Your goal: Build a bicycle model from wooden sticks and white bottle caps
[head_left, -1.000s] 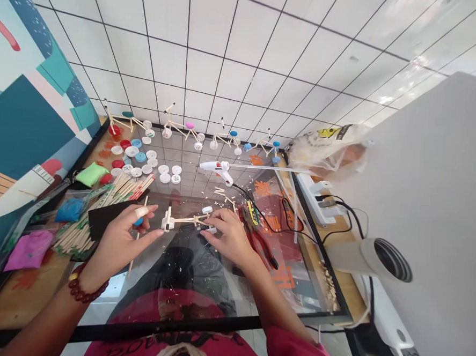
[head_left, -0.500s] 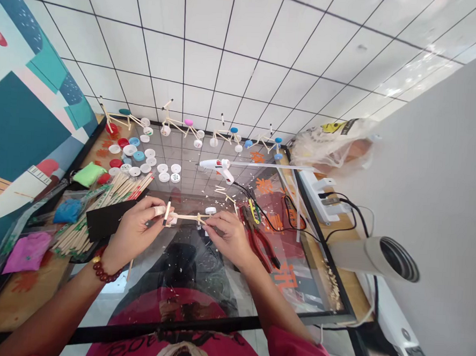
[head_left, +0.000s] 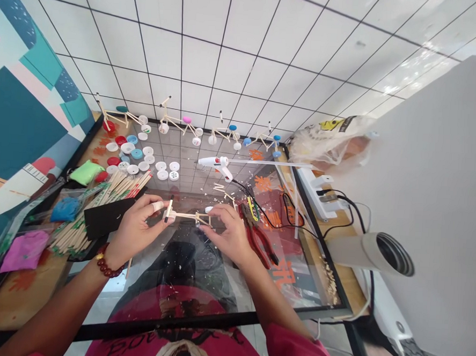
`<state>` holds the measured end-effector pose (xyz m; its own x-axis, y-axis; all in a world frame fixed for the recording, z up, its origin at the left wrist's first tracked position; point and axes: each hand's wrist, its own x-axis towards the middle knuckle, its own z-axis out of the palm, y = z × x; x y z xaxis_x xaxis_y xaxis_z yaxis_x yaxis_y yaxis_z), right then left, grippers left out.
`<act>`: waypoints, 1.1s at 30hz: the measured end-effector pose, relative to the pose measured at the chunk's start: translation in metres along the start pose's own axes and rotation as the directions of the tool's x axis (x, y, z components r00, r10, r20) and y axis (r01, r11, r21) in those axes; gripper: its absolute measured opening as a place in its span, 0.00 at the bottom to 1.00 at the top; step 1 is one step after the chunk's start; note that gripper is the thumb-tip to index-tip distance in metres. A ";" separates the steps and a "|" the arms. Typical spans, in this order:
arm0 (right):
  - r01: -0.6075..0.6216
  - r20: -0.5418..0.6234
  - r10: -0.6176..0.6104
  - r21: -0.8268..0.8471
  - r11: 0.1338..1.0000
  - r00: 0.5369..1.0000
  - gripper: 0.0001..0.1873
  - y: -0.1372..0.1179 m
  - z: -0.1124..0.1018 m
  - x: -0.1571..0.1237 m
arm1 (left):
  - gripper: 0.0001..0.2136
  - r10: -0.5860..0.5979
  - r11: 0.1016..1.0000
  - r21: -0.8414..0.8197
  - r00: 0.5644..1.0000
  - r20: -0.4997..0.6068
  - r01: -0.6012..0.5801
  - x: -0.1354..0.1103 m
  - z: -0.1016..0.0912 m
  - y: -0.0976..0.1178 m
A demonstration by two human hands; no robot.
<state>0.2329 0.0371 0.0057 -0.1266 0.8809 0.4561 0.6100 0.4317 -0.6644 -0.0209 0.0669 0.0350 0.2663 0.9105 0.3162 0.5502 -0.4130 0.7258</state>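
Above the glass tabletop (head_left: pixel 93 303), the left hand (head_left: pixel 136 228) pinches one end of a half-built stick bicycle (head_left: pixel 183 215), fingers closed on it; the right hand (head_left: pixel 228 234) grips its other end by the fingertips, red pliers (head_left: pixel 262 243) just beside.

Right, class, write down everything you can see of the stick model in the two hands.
The stick model is a small frame of thin, pale wooden sticks: a long one lying level, a short dark-tipped crosspiece at its left end, a white cap at its right. The left hand pinches one end, the right hand the other, above the glass table.
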 end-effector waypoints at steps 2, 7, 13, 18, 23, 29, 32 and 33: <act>0.002 0.009 -0.002 0.029 1.000 1.000 0.15 0.000 0.001 0.001 | 0.10 0.005 1.000 -0.008 1.000 -0.006 -0.005 0.000 0.001 -0.001; 0.037 0.076 -0.038 0.012 0.999 0.996 0.17 0.001 0.004 0.000 | 0.08 0.024 0.999 -0.024 0.999 0.031 -0.024 0.001 0.002 -0.005; 0.046 0.075 -0.049 0.045 0.998 0.996 0.12 0.001 0.008 -0.001 | 0.08 0.012 0.999 -0.039 0.999 0.029 -0.011 0.002 0.003 -0.007; 0.044 0.064 -0.049 0.078 0.996 0.997 0.10 0.002 0.010 -0.001 | 0.07 0.016 0.999 -0.050 1.000 0.026 -0.015 0.001 0.005 -0.007; 0.047 0.067 -0.052 0.080 0.996 0.996 0.09 0.002 0.011 0.000 | 0.07 -0.005 0.997 -0.082 1.000 0.015 0.006 0.000 0.006 -0.008; 0.050 0.052 -0.055 0.078 0.996 0.997 0.11 0.000 0.013 -0.001 | 0.07 0.003 0.998 -0.069 1.000 -0.005 -0.004 0.000 0.006 -0.006; 0.039 0.027 -0.042 0.099 0.994 0.999 0.21 0.001 0.009 -0.004 | 0.08 0.014 0.999 -0.036 1.000 -0.021 -0.015 -0.001 0.005 -0.004; 0.030 0.019 -0.032 0.107 0.994 0.999 0.25 0.001 0.005 -0.004 | 0.09 0.017 1.000 -0.023 0.999 -0.027 -0.018 -0.001 0.004 -0.004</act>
<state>0.2302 0.0353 -0.0001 -0.1612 0.8702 0.4656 0.5186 0.4761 -0.7102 -0.0201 0.0675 0.0290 0.2547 0.9034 0.3449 0.5269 -0.4288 0.7339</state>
